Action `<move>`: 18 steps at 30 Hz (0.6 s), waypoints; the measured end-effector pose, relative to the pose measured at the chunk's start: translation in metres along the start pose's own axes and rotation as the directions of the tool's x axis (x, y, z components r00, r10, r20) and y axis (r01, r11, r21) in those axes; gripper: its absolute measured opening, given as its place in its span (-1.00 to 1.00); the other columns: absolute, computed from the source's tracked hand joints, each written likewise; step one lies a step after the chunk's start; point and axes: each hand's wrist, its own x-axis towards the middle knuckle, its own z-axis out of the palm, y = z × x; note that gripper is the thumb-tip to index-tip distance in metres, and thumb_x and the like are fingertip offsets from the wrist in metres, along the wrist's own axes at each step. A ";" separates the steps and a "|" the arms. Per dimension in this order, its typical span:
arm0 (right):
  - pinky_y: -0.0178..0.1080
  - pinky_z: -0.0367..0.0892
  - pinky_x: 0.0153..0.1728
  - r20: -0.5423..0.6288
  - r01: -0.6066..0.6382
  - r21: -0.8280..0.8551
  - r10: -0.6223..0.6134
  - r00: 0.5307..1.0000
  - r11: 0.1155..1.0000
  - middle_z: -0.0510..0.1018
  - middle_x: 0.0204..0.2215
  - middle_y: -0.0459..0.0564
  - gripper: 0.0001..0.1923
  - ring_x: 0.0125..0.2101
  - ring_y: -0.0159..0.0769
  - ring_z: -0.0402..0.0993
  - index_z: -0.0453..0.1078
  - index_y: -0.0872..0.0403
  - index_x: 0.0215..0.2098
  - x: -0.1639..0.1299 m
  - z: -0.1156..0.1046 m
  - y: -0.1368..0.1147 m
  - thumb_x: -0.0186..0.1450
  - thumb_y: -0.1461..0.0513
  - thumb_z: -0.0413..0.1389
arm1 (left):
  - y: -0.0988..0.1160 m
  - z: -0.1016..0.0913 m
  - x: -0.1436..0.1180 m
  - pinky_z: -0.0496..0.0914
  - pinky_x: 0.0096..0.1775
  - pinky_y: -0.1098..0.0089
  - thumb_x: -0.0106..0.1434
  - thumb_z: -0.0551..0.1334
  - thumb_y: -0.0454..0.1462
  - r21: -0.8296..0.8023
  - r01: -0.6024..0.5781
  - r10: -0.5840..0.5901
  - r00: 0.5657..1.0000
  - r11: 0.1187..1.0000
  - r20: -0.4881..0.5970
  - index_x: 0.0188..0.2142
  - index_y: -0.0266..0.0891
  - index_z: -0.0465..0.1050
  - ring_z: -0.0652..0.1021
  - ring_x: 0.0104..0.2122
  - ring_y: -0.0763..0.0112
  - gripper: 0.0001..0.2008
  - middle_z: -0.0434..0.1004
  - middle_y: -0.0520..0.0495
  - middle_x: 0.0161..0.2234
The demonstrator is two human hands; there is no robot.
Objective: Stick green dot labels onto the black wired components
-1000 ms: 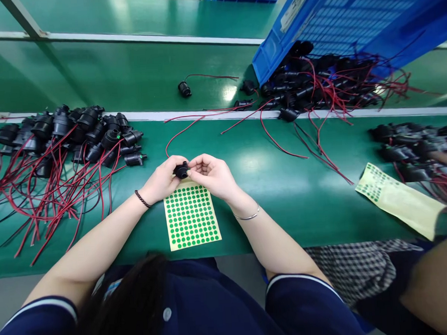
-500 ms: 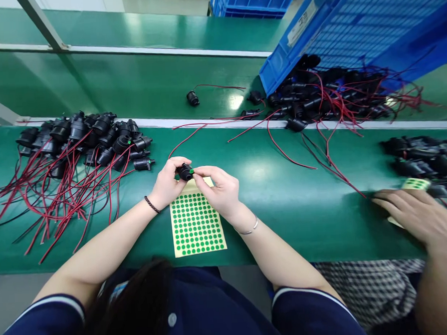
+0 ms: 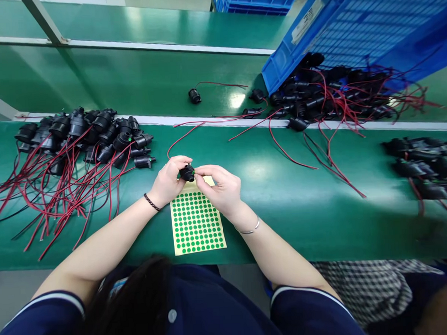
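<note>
My left hand (image 3: pixel 167 179) is closed around a small black motor-like pump (image 3: pixel 187 173), held just above the far edge of the sticker sheet. My right hand (image 3: pixel 221 190) pinches with thumb and forefinger at the pump's right side, where a bit of a green round sticker (image 3: pixel 193 173) shows at the fingertips. Whether the sticker is fully stuck down cannot be seen. Below both hands lies a pale yellow sheet (image 3: pixel 179 247) with rows of green dots, its far part partly covered by the hands.
Left on the green bench (image 3: pixel 286 214) is a heap of black pumps (image 3: pixel 94 129) with red and black wires. A tipped blue crate (image 3: pixel 285 59) spills more pumps (image 3: pixel 328 97) at the back right. One pump (image 3: pixel 194 95) lies alone. Another pile (image 3: pixel 429 161) sits far right.
Both my hands stay almost in place, with the green sticker now more hidden by my right fingers. The co-worker's hand and the small sticker sheet at the right have left the bench.
</note>
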 end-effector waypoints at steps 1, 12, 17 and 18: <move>-0.24 0.59 -0.20 0.014 -0.012 0.003 0.012 1.000 1.000 0.70 -0.36 -0.07 -0.86 -0.30 -0.30 0.66 0.52 0.00 -0.32 0.001 -0.001 0.000 0.31 0.34 0.15 | 0.000 -0.001 0.000 0.55 -0.12 0.29 0.31 0.24 -0.35 0.018 -0.020 0.019 1.000 1.000 0.007 -0.11 -0.16 0.27 0.60 -0.06 0.35 -0.80 0.58 -0.12 -0.10; -0.21 0.60 -0.19 0.086 0.018 -0.060 -0.013 0.996 0.998 0.71 -0.28 -0.06 -0.85 -0.25 -0.29 0.66 0.52 -0.03 -0.33 0.000 -0.006 0.002 0.29 0.34 0.15 | -0.005 -0.004 -0.001 0.54 -0.08 0.29 0.34 0.09 -0.43 0.124 -0.146 0.140 0.988 0.981 0.061 -0.10 -0.18 0.36 0.59 -0.03 0.37 -0.80 0.58 -0.15 -0.04; -0.22 0.60 -0.21 0.046 0.028 -0.024 -0.026 0.999 0.999 0.71 -0.29 -0.05 -0.86 -0.26 -0.29 0.66 0.52 -0.02 -0.33 0.000 -0.004 0.000 0.30 0.34 0.16 | -0.003 -0.004 -0.001 0.53 -0.05 0.28 0.32 0.11 -0.44 0.087 -0.150 0.150 0.989 0.985 0.010 -0.07 -0.17 0.36 0.59 -0.02 0.34 -0.76 0.57 -0.15 -0.02; -0.21 0.60 -0.21 0.028 0.017 -0.002 -0.017 0.999 1.000 0.71 -0.30 -0.04 -0.87 -0.27 -0.28 0.66 0.52 -0.01 -0.33 0.000 -0.003 -0.001 0.30 0.34 0.16 | -0.002 -0.003 -0.001 0.53 -0.07 0.29 0.31 0.13 -0.44 0.097 -0.154 0.156 0.988 0.983 -0.012 -0.06 -0.17 0.36 0.59 -0.02 0.34 -0.75 0.57 -0.15 -0.02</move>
